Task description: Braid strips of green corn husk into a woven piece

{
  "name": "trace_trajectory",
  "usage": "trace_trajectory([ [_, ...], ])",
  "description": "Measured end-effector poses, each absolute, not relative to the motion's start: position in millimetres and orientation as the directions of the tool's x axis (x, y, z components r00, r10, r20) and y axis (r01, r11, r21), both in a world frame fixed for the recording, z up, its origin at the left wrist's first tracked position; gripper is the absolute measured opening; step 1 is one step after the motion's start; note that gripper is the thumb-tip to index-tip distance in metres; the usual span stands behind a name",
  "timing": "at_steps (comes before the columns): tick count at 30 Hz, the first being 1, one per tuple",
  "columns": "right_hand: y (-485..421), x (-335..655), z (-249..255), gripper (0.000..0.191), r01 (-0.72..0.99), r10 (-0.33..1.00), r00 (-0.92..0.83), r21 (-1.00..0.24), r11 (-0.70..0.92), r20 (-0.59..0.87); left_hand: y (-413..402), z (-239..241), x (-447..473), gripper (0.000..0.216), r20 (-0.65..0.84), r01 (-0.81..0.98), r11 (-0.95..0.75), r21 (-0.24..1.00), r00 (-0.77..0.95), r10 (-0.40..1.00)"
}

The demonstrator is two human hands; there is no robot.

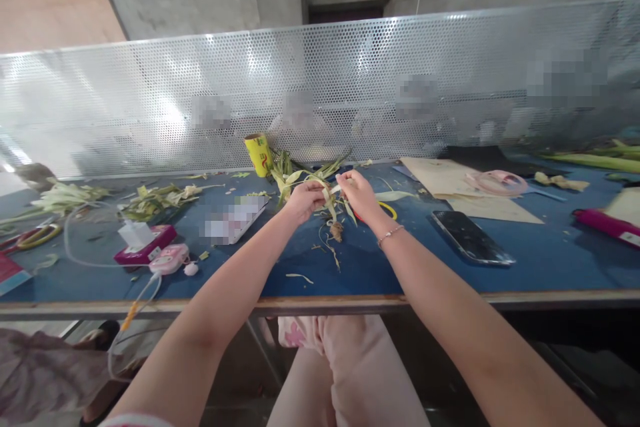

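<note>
Both my arms reach out over a blue table (525, 260). My left hand (304, 200) and my right hand (356, 195) are closed on pale green leaf strips (332, 192) held between them just above the tabletop. The strips cross between my fingers, and loose ends hang down toward a small brownish knot (337, 231) below. My right wrist wears a thin bracelet (391, 234). Behind my hands lies a pile of green leaves (293, 175).
A yellow cup (259, 154) stands at the back by a perforated metal screen (320, 80). A black phone (470, 237) lies right, by cardboard sheets (465, 187) and pink tape (495, 182). A pink tissue box (144, 242) and more leaves (155, 199) lie left.
</note>
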State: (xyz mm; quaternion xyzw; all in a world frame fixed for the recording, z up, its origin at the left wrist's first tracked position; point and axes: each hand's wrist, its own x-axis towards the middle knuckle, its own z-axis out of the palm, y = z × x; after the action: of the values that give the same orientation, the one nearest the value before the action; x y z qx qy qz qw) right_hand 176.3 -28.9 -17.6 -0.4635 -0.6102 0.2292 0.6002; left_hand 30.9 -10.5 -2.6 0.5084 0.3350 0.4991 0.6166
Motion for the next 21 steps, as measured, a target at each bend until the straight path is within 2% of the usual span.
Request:
trace_trajectory([
  [4, -24, 177, -19, 0.042, 0.002, 0.924, 0.139, -0.933, 0.359, 0.356, -8, -3, 31, 0.020, 0.082, -0.289, -0.009, 0.957, 0.241, 0.967],
  [6, -24, 176, -19, 0.044, -0.171, 0.965, 0.083, -0.950, 0.261, 0.250, -5, -3, 30, 0.018, 0.068, -0.309, 0.011, 0.951, 0.245, 0.967],
  [8, -27, 174, -19, 0.042, -0.260, 0.981, -0.007, -0.948, 0.185, 0.193, -3, -3, 29, 0.017, 0.055, -0.337, 0.037, 0.941, 0.259, 0.964],
  [14, -32, 168, -21, 0.034, -0.287, 0.956, -0.149, -0.936, 0.203, 0.253, 2, -4, 24, 0.014, 0.039, -0.384, 0.079, 0.920, 0.290, 0.956],
  [21, -20, 172, -23, 0.028, -0.271, 0.952, -0.056, -0.922, 0.277, 0.302, 1, -3, 26, 0.017, 0.052, -0.355, 0.023, 0.935, 0.201, 0.978],
])
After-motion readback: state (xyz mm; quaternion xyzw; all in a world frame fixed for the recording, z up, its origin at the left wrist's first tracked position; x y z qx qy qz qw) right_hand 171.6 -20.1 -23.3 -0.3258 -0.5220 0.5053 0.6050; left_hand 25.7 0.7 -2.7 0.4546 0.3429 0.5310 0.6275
